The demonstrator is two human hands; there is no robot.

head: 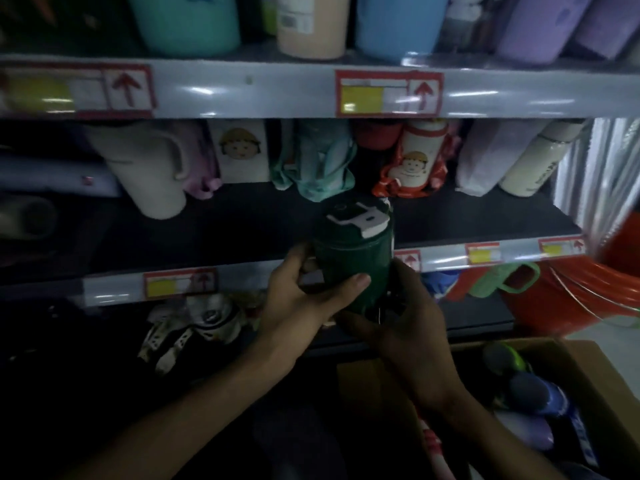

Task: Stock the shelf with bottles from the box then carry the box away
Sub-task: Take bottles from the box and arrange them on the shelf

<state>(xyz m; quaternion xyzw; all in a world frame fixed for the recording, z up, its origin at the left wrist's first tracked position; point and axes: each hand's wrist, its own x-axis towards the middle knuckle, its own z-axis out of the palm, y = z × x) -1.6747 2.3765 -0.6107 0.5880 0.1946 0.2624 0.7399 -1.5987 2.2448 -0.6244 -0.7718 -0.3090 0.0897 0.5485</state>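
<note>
Head view: dark green bottle point(353, 265), white flip lid, upright, held before middle shelf point(242, 223) edge; left hand point(301, 303) wraps its side, thumb across front; right hand point(412, 327) curled round base; box point(595, 362) lower right holds boxed bottles point(540, 393); price tags point(388, 93) red-bordered, yellow block, red up-arrow; print unreadable.

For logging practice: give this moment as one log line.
left hand, right hand: grip green bottle | shelf: not placed | box: bottles remain

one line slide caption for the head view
Left hand and right hand hold a dark green bottle before the shelf; more bottles lie in the box.
</note>
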